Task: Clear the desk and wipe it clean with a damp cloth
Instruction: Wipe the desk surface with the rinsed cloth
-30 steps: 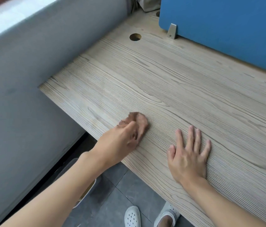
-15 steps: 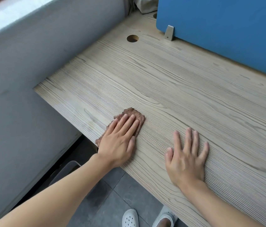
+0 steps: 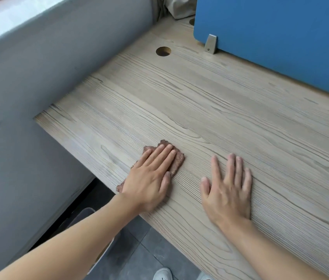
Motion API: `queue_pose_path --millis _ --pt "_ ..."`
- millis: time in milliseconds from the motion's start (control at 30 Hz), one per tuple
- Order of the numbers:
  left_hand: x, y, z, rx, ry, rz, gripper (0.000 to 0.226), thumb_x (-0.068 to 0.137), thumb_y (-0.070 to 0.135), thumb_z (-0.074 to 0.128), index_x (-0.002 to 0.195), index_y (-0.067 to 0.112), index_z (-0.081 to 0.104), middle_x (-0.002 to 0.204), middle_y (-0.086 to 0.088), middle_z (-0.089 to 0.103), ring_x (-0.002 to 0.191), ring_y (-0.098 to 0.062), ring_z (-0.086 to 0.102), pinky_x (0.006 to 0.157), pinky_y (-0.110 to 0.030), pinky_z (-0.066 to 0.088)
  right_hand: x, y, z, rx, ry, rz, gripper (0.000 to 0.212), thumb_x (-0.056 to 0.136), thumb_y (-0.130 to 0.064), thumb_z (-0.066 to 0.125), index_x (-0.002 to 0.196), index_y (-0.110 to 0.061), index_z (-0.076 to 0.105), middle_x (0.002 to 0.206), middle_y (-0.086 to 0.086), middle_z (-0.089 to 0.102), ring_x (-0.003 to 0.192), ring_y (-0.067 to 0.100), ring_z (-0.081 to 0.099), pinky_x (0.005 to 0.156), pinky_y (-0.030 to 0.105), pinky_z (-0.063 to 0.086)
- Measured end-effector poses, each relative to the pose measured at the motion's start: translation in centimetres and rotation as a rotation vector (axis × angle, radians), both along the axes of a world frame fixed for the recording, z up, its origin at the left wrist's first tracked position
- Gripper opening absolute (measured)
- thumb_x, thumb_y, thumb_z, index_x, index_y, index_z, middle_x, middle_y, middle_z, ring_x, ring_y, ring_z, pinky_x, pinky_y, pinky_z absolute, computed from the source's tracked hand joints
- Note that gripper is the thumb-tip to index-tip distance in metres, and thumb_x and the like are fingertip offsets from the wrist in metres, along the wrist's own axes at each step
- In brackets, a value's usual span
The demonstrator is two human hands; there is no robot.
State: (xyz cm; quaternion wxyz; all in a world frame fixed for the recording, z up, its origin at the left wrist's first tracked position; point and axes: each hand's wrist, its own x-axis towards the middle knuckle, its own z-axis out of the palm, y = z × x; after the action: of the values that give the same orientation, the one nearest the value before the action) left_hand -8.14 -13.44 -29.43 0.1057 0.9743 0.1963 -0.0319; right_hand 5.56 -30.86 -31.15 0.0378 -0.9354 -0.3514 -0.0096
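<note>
A brown cloth (image 3: 177, 159) lies flat on the wood-grain desk (image 3: 210, 110) near its front edge. My left hand (image 3: 151, 178) presses down on the cloth with straight fingers and covers most of it; only the cloth's far and left edges show. My right hand (image 3: 228, 188) rests flat on the bare desk top just to the right, fingers spread, holding nothing.
A blue divider panel (image 3: 277, 37) on a metal bracket (image 3: 210, 44) stands along the desk's back. A round cable hole (image 3: 163, 51) sits near the back left. A grey wall (image 3: 38, 77) borders the desk on the left. Tiled floor and white shoes (image 3: 162, 274) show below.
My left hand went from bunching the cloth with curled fingers to pressing it flat with straight fingers. My right hand stayed flat in nearly the same spot.
</note>
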Motion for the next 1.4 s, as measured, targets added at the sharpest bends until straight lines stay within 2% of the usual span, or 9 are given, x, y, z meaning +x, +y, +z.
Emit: queue_pose_path --millis 100,267,433,600,700,833,1033,1267,1400 --pt "0.6 -0.9 0.2 0.022 0.014 0.07 0.06 0.103 0.043 0.014 0.159 0.025 0.004 0.166 0.006 0.0 0.152 -0.009 -0.013 0.125 -0.041 0.002 0.0 0.2 0.0 -0.022 0.006 -0.004 0.068 0.093 -0.047 0.03 0.153 -0.017 0.04 0.158 0.027 0.028 0.15 0.039 0.022 0.12 0.058 0.018" --pt "0.5 -2.8 0.4 -0.063 0.031 -0.188 0.06 0.102 0.042 0.016 0.159 0.028 0.007 0.166 0.009 0.0 0.152 -0.008 -0.011 0.124 -0.039 -0.003 -0.1 0.2 0.2 -0.028 0.018 -0.01 0.068 0.092 -0.047 0.031 0.152 -0.017 0.043 0.157 0.028 0.031 0.148 0.041 0.025 0.119 0.059 0.019" --pt "2.6 0.1 0.1 0.062 0.024 0.155 0.06 0.103 0.044 0.011 0.159 0.024 0.007 0.166 0.004 0.003 0.152 -0.01 -0.012 0.125 -0.043 0.002 0.0 0.4 0.4 -0.002 0.001 -0.008 0.067 0.092 -0.046 0.033 0.15 -0.016 0.045 0.156 0.028 0.032 0.147 0.041 0.027 0.119 0.059 0.019" --pt "1.9 -0.7 0.4 -0.003 0.051 -0.036 0.06 0.102 0.044 0.01 0.159 0.027 0.003 0.166 0.008 -0.004 0.151 -0.007 -0.015 0.124 -0.041 -0.001 0.5 0.7 0.7 -0.007 -0.02 0.014 0.065 0.088 -0.046 0.037 0.14 -0.012 0.057 0.143 0.031 0.047 0.137 0.044 0.041 0.11 0.061 0.027" --pt "3.3 1.5 0.5 0.021 0.033 0.082 0.061 0.101 0.046 0.005 0.159 0.03 0.001 0.166 0.009 -0.005 0.15 -0.005 -0.018 0.124 -0.04 -0.003 3.4 1.8 1.0 0.015 -0.006 0.025 0.055 0.086 -0.047 0.036 0.122 -0.016 0.063 0.129 0.024 0.054 0.123 0.04 0.051 0.103 0.059 0.036" --pt "3.5 0.1 0.2 0.069 0.027 0.091 0.061 0.102 0.044 0.01 0.159 0.025 0.006 0.165 0.006 0.0 0.152 -0.009 -0.013 0.124 -0.042 -0.002 4.6 2.3 -0.2 0.002 -0.012 -0.008 0.066 0.09 -0.05 0.033 0.148 -0.021 0.048 0.154 0.022 0.039 0.146 0.036 0.033 0.117 0.062 0.018" --pt "4.7 1.1 0.2 -0.005 0.018 0.017 0.061 0.1 0.045 0.007 0.158 0.03 -0.001 0.164 0.01 -0.009 0.149 -0.005 -0.021 0.124 -0.04 -0.004 4.6 2.5 -0.2 -0.002 -0.024 -0.005 0.066 0.089 -0.048 0.036 0.148 -0.021 0.049 0.156 0.022 0.037 0.146 0.035 0.032 0.117 0.063 0.02" --pt "5.2 -0.1 -0.2 0.039 0.021 0.004 0.06 0.102 0.042 0.018 0.159 0.023 0.012 0.165 0.004 0.007 0.153 -0.011 -0.006 0.123 -0.042 0.005 4.5 2.4 -0.1 -0.017 -0.013 -0.002 0.067 0.089 -0.048 0.035 0.148 -0.021 0.049 0.156 0.023 0.036 0.147 0.035 0.032 0.116 0.064 0.019" --pt "7.0 1.9 0.0 0.026 0.029 0.01 0.062 0.099 0.046 0.005 0.159 0.03 0.002 0.165 0.009 -0.005 0.15 -0.005 -0.018 0.124 -0.039 -0.002 4.6 2.4 -0.1 -0.012 -0.019 -0.001 0.066 0.09 -0.048 0.035 0.148 -0.02 0.049 0.156 0.023 0.038 0.146 0.035 0.034 0.116 0.064 0.02"
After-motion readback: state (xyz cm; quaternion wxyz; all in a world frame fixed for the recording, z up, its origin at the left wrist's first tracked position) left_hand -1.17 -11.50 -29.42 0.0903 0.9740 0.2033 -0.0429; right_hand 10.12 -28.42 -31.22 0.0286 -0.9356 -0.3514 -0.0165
